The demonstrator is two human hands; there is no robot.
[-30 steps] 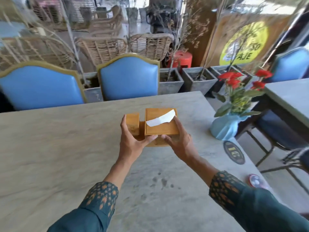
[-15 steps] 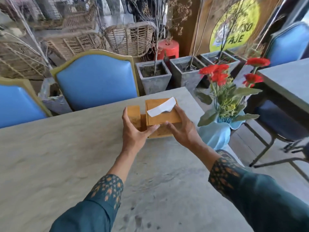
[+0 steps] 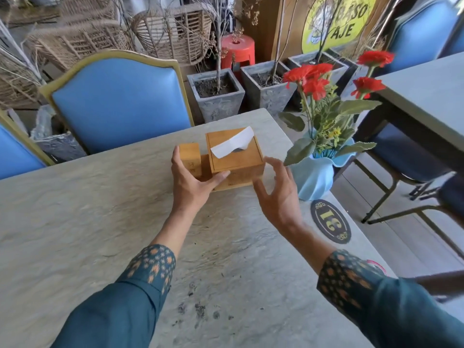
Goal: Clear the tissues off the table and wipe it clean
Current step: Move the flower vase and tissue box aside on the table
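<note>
One wide-angle head view looks forward and steeply down from above the near edge of the tabletop point(image 3: 75, 222), close enough that both sleeved forearms reach in from the bottom corners. It faces the far edge, where a blue chair point(image 3: 118, 104) and grey planters point(image 3: 216, 96) fill the upper frame, their straight lines bowed by the lens

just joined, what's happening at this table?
A person is handling a wooden tissue box near the far corner of the stone table. The left hand grips its near-left side, thumb against the front; the right hand hovers open just off its right side. One tissue sticks out the top. Dark specks sit on the near tabletop.
</note>
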